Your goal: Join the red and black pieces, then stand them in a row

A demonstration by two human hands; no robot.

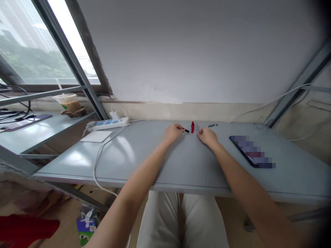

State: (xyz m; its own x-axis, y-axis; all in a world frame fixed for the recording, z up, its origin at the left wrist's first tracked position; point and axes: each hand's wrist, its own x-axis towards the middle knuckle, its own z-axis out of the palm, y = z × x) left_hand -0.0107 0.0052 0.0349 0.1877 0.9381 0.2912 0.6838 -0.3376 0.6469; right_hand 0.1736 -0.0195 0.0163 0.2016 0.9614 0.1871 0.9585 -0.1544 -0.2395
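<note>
My left hand (pixel 174 133) pinches a small black stick-like piece (pixel 186 130) close above the grey tabletop (pixel 181 162). Just to its right is a small red object with black parts (pixel 192 127), whose kind is too small to tell. My right hand (pixel 208 136) has its fingers closed together on the other side of the red object, apart from it. Whatever may be between those fingertips is hidden or too small to make out. Behind my right hand, several tiny dark pieces (pixel 212 125) lie in a row.
A phone (pixel 250 151) lies to the right. On the left are a white power strip (pixel 111 123), a flat white box (pixel 96 136) and a white cable (pixel 97 158) hanging over the front edge. A drink cup (pixel 68 102) stands on the neighbouring shelf. Metal posts flank the table.
</note>
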